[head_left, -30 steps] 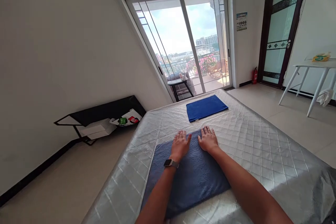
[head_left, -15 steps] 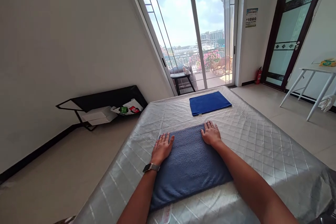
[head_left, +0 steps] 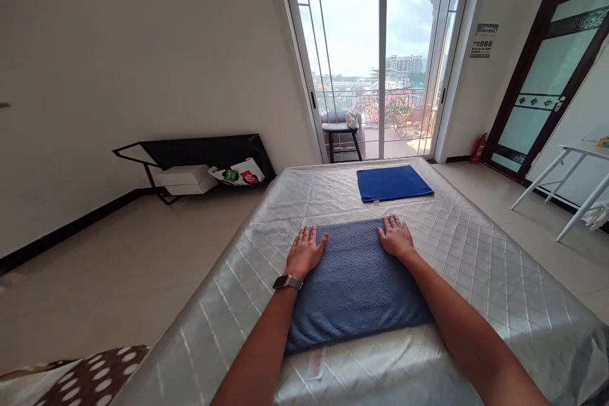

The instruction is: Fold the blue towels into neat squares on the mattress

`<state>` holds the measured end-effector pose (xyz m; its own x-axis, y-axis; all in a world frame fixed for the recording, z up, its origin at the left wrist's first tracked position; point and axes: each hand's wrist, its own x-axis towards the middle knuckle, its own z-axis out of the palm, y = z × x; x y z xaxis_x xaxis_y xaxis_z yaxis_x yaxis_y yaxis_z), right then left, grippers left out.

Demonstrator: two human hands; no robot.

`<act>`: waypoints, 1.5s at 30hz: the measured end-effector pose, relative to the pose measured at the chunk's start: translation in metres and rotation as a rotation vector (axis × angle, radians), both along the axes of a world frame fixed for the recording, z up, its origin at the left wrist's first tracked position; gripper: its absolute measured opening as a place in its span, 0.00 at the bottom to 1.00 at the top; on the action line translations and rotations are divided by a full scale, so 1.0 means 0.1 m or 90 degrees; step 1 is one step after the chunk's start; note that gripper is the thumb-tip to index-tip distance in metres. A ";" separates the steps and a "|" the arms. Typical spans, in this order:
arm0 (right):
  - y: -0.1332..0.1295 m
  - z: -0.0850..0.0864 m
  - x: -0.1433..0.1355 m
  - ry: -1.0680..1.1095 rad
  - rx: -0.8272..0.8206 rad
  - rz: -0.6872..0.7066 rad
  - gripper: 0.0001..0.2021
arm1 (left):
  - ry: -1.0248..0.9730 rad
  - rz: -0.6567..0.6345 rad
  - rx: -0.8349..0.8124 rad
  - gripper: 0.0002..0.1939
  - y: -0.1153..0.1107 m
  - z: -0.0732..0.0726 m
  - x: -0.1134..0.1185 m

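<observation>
A greyish-blue fleecy cloth (head_left: 356, 285), roughly rectangular, lies spread on a mattress in a silvery quilted cover (head_left: 228, 292). My left hand (head_left: 306, 252) rests flat on the cloth's far left corner, fingers stretched out; a watch (head_left: 287, 282) is on that wrist. On the far right corner lies my right hand (head_left: 396, 236), also flat with the fingers apart. Small folds run along the cloth's near edge, and a pale tag (head_left: 316, 364) shows on the mattress just below it. Beyond my hands lies a brighter blue flat cloth (head_left: 394, 183).
Left of the mattress, a black-framed rack (head_left: 204, 162) on the floor holds white boxes (head_left: 185, 179) and a printed bag (head_left: 238, 172). A dotted brown cloth (head_left: 98, 377) is at the lower left. White table (head_left: 580, 152) stands right; sliding glass doors (head_left: 380, 63) are behind.
The view has turned slightly left and levelled, so the scene sits differently in the frame. Both hands stay flat on the same corners of the cloth.
</observation>
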<state>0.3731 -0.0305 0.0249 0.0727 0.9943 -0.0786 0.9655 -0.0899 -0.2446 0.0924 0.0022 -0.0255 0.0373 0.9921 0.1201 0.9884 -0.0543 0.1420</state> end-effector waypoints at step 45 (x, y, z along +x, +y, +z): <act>0.01 -0.01 0.01 -0.014 0.003 0.002 0.32 | 0.044 0.004 -0.036 0.39 -0.04 0.11 0.04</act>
